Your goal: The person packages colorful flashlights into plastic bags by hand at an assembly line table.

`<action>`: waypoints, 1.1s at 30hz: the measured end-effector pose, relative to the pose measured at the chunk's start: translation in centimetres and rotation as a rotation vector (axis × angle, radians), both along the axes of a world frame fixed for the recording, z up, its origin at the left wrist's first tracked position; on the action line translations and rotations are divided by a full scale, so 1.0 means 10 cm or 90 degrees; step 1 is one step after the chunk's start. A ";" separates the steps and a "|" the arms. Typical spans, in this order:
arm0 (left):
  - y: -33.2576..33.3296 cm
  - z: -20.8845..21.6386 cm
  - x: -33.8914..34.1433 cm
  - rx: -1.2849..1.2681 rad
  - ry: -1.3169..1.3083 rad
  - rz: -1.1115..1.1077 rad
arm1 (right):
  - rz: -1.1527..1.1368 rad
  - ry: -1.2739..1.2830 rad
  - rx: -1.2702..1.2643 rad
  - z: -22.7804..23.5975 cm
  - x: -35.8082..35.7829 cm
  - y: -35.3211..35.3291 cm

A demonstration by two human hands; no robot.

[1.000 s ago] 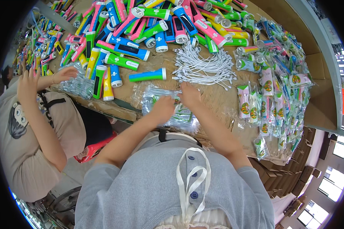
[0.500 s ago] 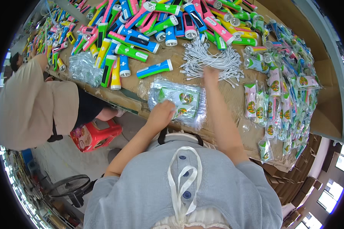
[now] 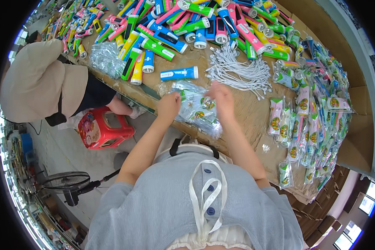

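Observation:
A stack of clear plastic bags [image 3: 196,114] with green print lies in front of me at the table edge. My left hand [image 3: 169,106] is closed, its fingertips pinching the edge of a clear bag on the stack's left side. Over the stack's right side is my right hand [image 3: 223,104], its fingers smeared by motion, so whatever they may hold does not show. Just beyond the bags lies a single blue flashlight [image 3: 179,73] with a white head. A heap of white cables [image 3: 239,73] spreads beyond my right hand.
Many coloured flashlights [image 3: 191,27] are piled at the back. Bagged flashlights [image 3: 308,121] cover the right side, by a cardboard wall [image 3: 358,100]. More clear bags [image 3: 107,59] lie at left. A person in beige [image 3: 41,83], a red stool [image 3: 100,129] and a fan [image 3: 66,183] are left.
My right hand has come back from the white cables to the bags. My left hand has shifted up and left to the bag's edge. The view has turned slightly.

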State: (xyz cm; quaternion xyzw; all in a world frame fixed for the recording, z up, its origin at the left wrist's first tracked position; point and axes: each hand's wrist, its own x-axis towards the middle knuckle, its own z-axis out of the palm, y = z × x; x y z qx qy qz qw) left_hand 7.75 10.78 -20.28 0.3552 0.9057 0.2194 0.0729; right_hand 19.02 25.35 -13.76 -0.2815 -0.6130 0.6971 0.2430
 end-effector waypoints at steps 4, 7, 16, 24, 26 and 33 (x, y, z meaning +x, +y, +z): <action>0.02 -0.03 -0.06 0.297 -0.295 0.061 | 0.330 -0.180 0.107 -0.65 -0.09 -0.15; -0.02 0.06 -0.06 0.324 -0.417 0.079 | 0.410 -0.381 0.435 -0.79 -0.16 -0.13; -0.25 0.00 -0.20 0.243 -0.391 -0.113 | 0.250 -0.610 0.053 -0.76 -0.26 0.15; -0.26 0.23 -0.07 0.354 -0.619 -0.125 | 0.641 -1.039 0.574 -0.33 -0.42 -0.55; -0.31 0.04 -0.24 0.350 -0.532 -0.127 | 0.649 -0.944 0.644 -0.39 -0.29 -0.45; -0.46 -0.03 -0.34 0.355 -0.619 -0.056 | 0.148 -0.485 0.191 -0.22 -0.77 0.28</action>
